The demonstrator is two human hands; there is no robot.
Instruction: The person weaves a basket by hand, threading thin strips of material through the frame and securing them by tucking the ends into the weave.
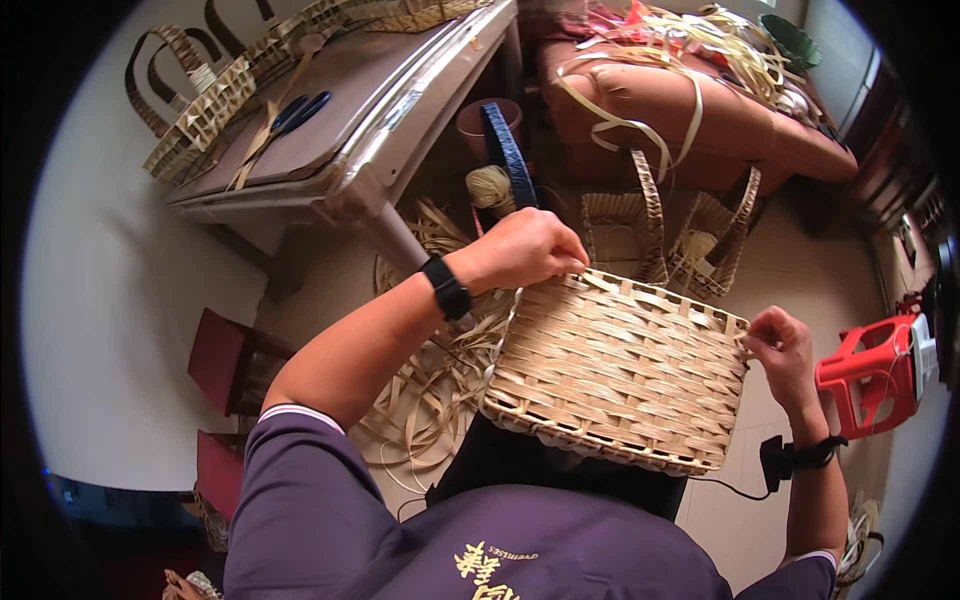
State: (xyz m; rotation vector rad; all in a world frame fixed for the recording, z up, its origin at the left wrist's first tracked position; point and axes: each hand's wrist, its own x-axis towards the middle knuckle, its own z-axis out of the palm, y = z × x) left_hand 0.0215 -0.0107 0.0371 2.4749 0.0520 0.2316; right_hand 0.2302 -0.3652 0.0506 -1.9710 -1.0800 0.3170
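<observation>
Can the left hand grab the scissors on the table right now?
Probably not without leaning over: the left hand is busy at the basket, and the scissors lie well away on the table, though nothing seems to cover them.

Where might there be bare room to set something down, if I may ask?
There is bare table between the scissors and its right edge, and bare floor between the small baskets and red stool. The sofa and the floor left of the big basket are crowded with strips.

Two hands (530, 248) (785, 345), two wristbands (446, 289) (812, 455) — one pair of scissors (283, 124).
</observation>
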